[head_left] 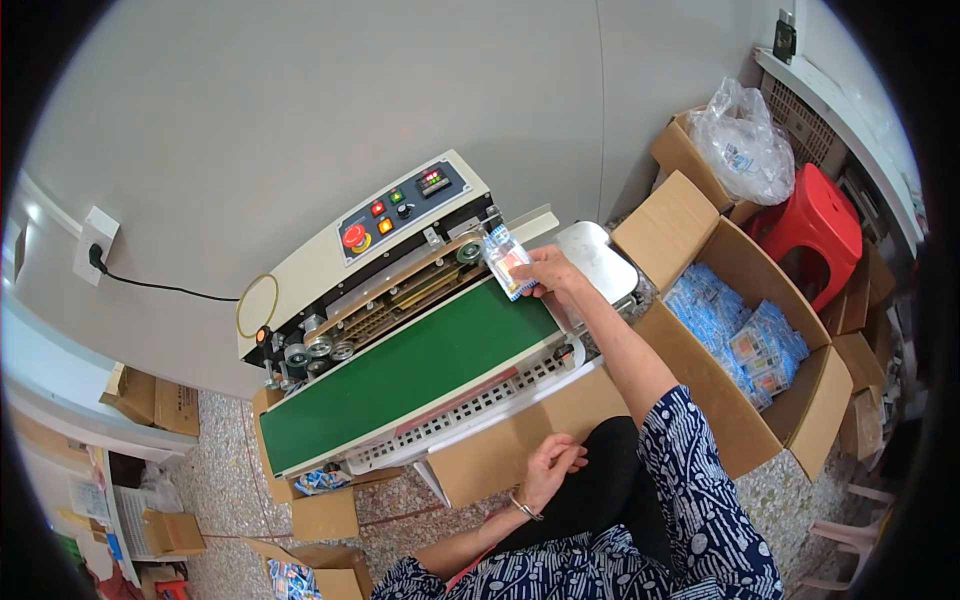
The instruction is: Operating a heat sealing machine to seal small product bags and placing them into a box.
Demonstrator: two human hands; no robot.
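A small clear packet with blue edges [508,262] is at the far right end of the green belt [410,375], close to the metal wheels [469,252] of the machine. The right hand [552,272] holds it, with the thumb and fingers pinched on its right side. The left hand [553,470] is near the lap, fingers loosely bent and partly open, and I see nothing in it. Above the belt, the machine has a dark panel [405,210] with a big red button [354,236] at its left. A white basket [578,357] with holes sits under the near side of the belt. To the right is an open brown box [690,420] with lots of blue packets [715,325] inside. Farther right are a red stool [822,225] and, past it, a see-through plastic bag [742,145]. A black plug [97,255] is in the wall at the left.
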